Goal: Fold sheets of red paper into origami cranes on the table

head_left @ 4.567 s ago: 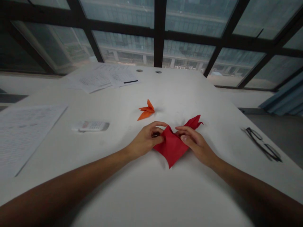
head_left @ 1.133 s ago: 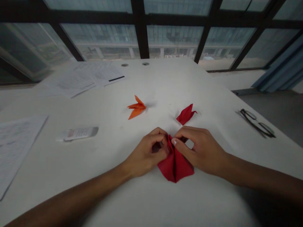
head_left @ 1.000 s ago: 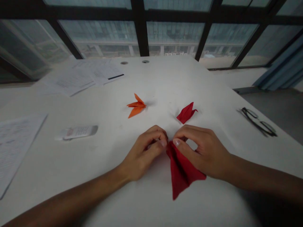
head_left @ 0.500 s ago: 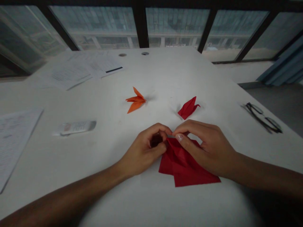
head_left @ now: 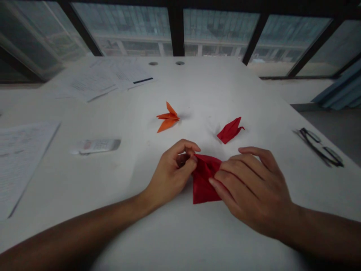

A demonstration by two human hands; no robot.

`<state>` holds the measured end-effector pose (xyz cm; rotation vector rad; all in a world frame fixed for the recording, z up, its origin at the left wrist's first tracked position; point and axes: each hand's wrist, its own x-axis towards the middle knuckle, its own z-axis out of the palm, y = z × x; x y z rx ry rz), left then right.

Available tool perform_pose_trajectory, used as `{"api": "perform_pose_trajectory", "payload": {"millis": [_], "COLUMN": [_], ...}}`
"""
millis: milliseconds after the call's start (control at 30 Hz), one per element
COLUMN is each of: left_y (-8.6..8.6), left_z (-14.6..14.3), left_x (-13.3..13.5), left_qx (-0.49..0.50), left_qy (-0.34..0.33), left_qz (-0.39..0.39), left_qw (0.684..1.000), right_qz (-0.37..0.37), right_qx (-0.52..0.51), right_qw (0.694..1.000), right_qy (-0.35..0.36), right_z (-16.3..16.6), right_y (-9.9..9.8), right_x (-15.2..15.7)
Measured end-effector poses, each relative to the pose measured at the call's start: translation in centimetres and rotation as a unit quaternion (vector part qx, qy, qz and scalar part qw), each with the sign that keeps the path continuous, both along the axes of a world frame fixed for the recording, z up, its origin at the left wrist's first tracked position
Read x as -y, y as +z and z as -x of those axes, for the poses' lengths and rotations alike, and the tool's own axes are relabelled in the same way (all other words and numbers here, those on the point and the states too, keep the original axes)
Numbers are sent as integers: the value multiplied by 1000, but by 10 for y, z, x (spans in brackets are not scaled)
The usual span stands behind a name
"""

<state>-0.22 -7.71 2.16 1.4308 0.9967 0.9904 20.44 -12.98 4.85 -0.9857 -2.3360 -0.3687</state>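
Note:
A folded red paper [head_left: 202,182] lies on the white table [head_left: 180,233] between my hands. My left hand [head_left: 172,175] pinches the paper's upper left corner with thumb and curled fingers. My right hand [head_left: 254,188] lies flat over the paper's right side, fingers stretched out and pressing it down, hiding that part. Beyond them a finished red paper crane [head_left: 229,130] and an orange paper crane [head_left: 167,121] rest on the table.
A white remote-like device [head_left: 97,145] lies to the left. Printed sheets [head_left: 19,158] cover the left edge and more papers [head_left: 109,77] lie at the far left. Black glasses [head_left: 321,151] sit near the right edge. Dark-framed windows rise behind the table.
The red paper was spread wider half a second ago; now it is folded narrower. My right hand let go of its pinch and moved flat over the paper. My left hand keeps its pinch.

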Motion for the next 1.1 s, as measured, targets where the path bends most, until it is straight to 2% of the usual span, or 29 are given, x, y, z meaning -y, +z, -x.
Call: {"api": "perform_pose_trajectory", "payload": {"millis": [133,300,433,567,833,967,1100], "left_y": [-1,-3,-4,-1,6,8,12], "left_z": [0,0,1,2,3,5,7], "left_x": [-1,-1,-6,-12,-15,-13,-7], "left_qx": [-19,-4,-4,35,58,51,-7], "left_qy": [-20,-35,-30,-25,-43,-58,-47], "left_qz": [-57,-49,-81,-63,-52,-97,-177], "left_qw": [998,998,996,997,996,992,983], "right_qz": [-13,-2,5,-9,55,87,89], "right_qx": [-3,5,-9,-26,-85,-90,-71], "right_qw": [1000,1000,1000,1000,993,989,993], "right_qy": [22,14,9,13,-59,-73,-24], "right_z": [-8,-14,-16,-19,-18,-19,-20], "right_y": [1,2,6,13,33,38,38], "right_x": [-3,-5,-7,-13,-25,-26,-27]}}
